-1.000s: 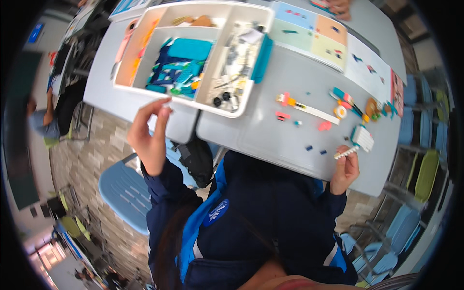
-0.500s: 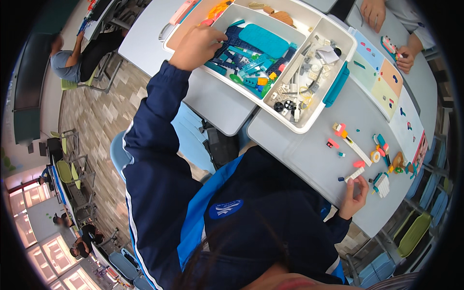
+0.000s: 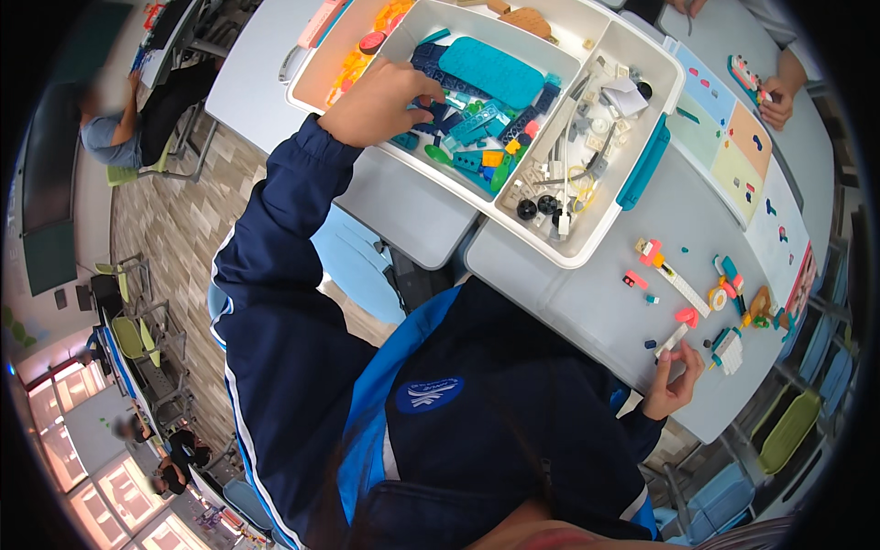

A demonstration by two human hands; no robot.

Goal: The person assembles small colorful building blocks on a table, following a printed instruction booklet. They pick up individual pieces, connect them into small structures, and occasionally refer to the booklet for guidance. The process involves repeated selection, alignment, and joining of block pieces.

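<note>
My left hand (image 3: 383,99) reaches into the middle compartment of a white sorting tray (image 3: 587,252), its fingers down among dark blue and teal building pieces (image 3: 472,124). Whether it grips one is hidden. My right hand (image 3: 676,380) rests at the near edge of the grey table (image 3: 596,312), fingers pinched on a small white and pink piece (image 3: 672,339). Just beyond it lies a partly built model (image 3: 724,298) of white, pink, teal and orange pieces, with loose small bricks scattered around.
The tray's right compartment holds white and grey parts and black wheels (image 3: 536,206); a large teal plate (image 3: 495,69) lies in the middle one. Coloured instruction sheets (image 3: 733,137) lie at the far right, where another person's hand (image 3: 779,96) works. Chairs stand below and right.
My left hand has gone from the tray's near edge up into the middle compartment. The view has swung and closed in. My right hand stays at the table edge with the small piece.
</note>
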